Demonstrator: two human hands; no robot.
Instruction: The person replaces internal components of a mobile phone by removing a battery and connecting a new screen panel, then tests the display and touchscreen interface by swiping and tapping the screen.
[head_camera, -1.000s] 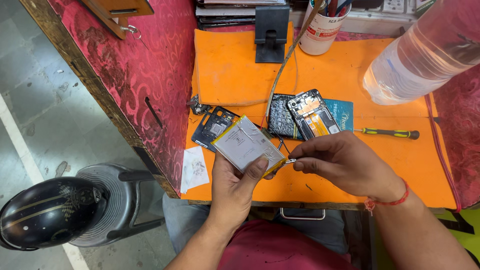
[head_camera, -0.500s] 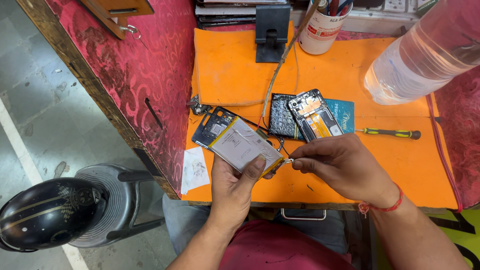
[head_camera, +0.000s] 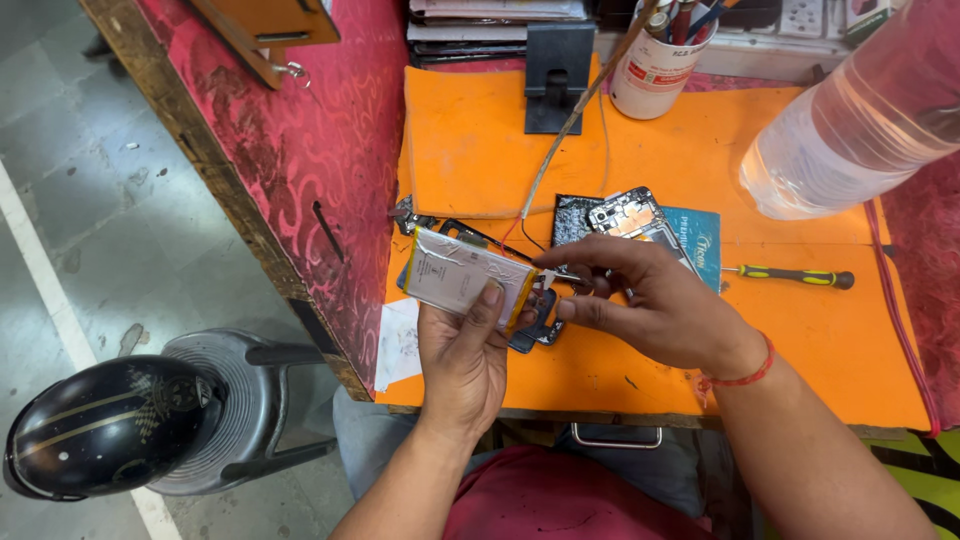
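My left hand (head_camera: 462, 350) grips the silvery flat battery (head_camera: 462, 275), tilted up over the phone frame (head_camera: 535, 320) at the near edge of the orange bench (head_camera: 800, 340). My right hand (head_camera: 650, 305) pinches a thin tool at its connector corner — I judge I'm mid-way freeing it; next calls for a gentle, steady pry.

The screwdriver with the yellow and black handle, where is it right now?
In the head view, the screwdriver lies on the orange mat, beyond the right hand and just right of the teal card.
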